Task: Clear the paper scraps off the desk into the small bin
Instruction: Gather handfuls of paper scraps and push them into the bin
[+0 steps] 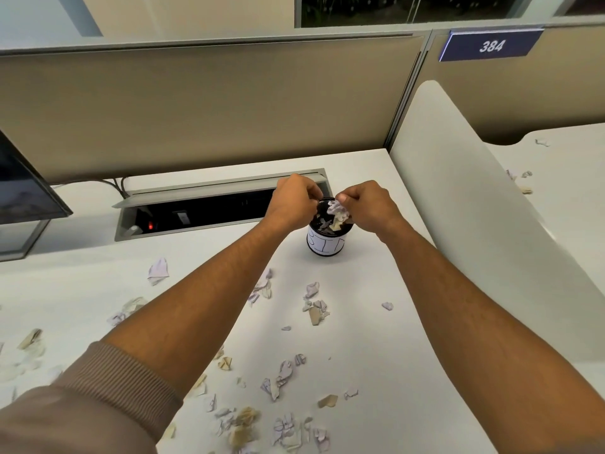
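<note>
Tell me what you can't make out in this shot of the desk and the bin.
Head view only:
- Left hand: fingers curl out of sight behind its back, so whether it holds scraps is unclear.
- Small bin: both hands cover much of the opening; how full it is stays hidden.
- Bin label: handwriting partly curves out of view.
- Monitor: cut off by the left edge.
- Scraps near the bottom edge: blurred.

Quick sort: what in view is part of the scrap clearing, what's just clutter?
In the job: small black bin with white label; torn paper scraps on the white desk; crumpled scraps pinched in right hand; left hand.
Lying about: dark monitor; grey cable tray; blue sign 384.
</note>
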The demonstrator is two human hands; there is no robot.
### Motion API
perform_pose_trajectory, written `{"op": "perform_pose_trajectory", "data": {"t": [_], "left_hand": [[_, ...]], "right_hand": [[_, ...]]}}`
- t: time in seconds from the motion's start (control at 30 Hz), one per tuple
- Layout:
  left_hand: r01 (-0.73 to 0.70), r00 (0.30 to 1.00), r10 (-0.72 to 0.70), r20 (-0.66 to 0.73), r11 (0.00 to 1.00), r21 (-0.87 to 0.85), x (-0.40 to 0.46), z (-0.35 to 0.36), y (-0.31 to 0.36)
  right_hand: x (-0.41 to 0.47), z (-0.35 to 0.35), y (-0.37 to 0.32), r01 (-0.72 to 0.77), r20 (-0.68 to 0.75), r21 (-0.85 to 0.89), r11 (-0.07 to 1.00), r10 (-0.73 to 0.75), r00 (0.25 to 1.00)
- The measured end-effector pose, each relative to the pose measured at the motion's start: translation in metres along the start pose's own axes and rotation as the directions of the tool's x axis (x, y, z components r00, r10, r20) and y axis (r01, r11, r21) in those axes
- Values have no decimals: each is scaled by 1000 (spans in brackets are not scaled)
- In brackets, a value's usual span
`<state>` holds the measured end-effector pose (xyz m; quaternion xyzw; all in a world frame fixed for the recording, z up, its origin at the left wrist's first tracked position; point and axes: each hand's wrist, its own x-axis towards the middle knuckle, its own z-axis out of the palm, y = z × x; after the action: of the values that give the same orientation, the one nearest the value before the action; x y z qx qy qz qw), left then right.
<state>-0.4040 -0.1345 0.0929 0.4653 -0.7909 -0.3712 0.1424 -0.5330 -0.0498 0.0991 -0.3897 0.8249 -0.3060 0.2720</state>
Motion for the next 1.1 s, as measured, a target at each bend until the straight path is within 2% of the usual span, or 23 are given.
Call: {"op": "perform_pose_trajectory", "data": {"t": [0.17, 0.4, 0.5, 0.67, 0.87, 1.0, 1.1], "left_hand": [[9, 997, -15, -71, 996, -92, -13, -6, -18], [51, 986, -62, -155, 996, -73, -52, -16, -58], [80, 980, -84, -178, 996, -30, -77, -16, -86], [34, 991, -12, -136, 986, 162, -116, -12, -144], [142, 990, -128, -63, 875, 463, -153, -25, -207], [171, 983, -182, -26, 850, 498, -173, -26, -224], [117, 990, -141, 9, 859, 499, -182, -24, -230]], "right_hand": [[-8, 3, -2, 35, -21, -103, 994, -37, 999], [-32, 12, 1, 95, -259, 33, 995, -83, 962], [-54, 27, 3, 155, -274, 47, 987, -137, 952], [-83, 75, 14, 322, -103, 12, 947, -319, 942], [-98, 137, 34, 313, 226, -224, 923, -263, 938], [-101, 169, 29, 412, 368, -359, 838, -279, 887], [-103, 187, 26, 459, 419, -418, 784, -281, 863]]}}
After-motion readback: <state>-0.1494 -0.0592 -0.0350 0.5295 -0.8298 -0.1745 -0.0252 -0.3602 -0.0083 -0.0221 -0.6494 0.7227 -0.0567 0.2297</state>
